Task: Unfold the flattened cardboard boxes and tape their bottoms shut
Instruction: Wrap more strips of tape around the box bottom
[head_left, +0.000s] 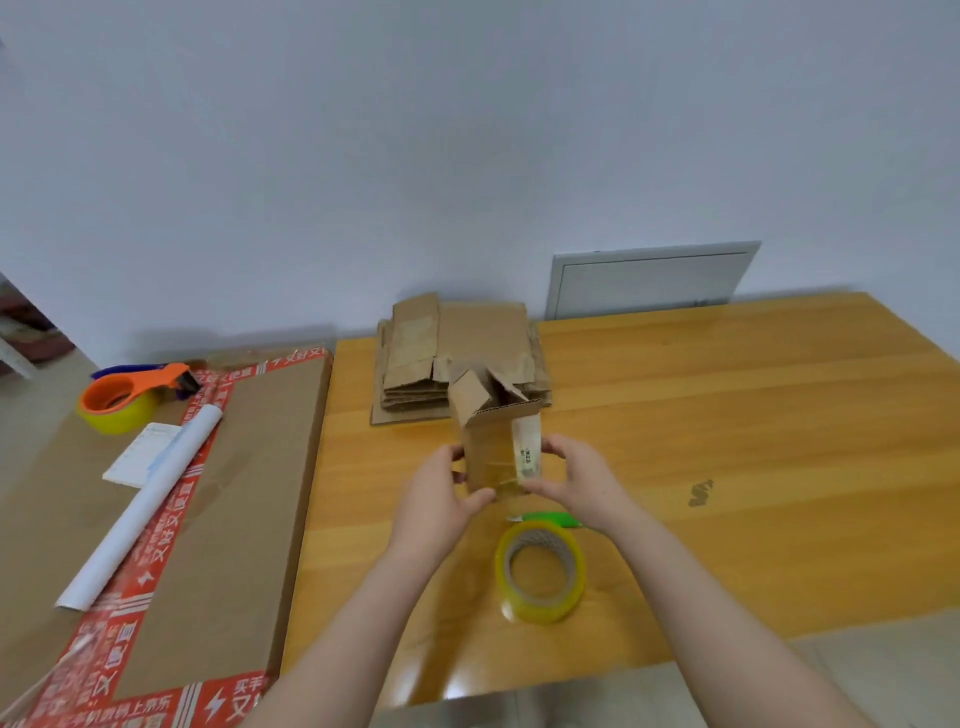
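A small unfolded cardboard box (493, 447) is held above the wooden table (727, 415), its open flaps pointing away from me and a white label on its right side. My left hand (441, 499) grips the box's left side and near end. My right hand (576, 483) grips the right side, thumb on the near end, where clear tape shines. A stack of flattened cardboard boxes (457, 353) lies behind it against the wall. A roll of yellowish clear tape (540, 571) stands on the table under my wrists.
A green-handled cutter (550, 518) lies just beyond the tape roll. A large flat carton with red printed tape (244, 493) lies at the left, carrying a white paper roll (145, 504), a paper slip and an orange tape dispenser (130, 395). A grey panel (649, 280) leans against the wall.
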